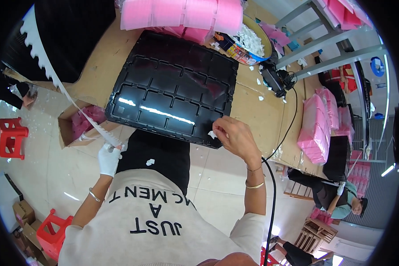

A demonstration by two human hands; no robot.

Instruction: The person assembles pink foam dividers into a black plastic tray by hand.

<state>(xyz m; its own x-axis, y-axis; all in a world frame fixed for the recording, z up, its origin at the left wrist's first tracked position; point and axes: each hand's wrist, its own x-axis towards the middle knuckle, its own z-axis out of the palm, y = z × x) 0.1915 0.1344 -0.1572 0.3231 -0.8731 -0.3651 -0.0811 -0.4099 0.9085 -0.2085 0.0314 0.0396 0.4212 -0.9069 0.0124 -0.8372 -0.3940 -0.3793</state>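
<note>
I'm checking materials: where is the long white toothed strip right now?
In the head view's left part, the white toothed strip runs from the gloved left hand toward the upper-left rim, left of the black tray.

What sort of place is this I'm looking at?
Probably a factory or packing workshop: there's a black compartment tray at a cardboard-covered table, plastic-wrapped pink bundles to the right, and another person wearing a white glove in the background.
</note>
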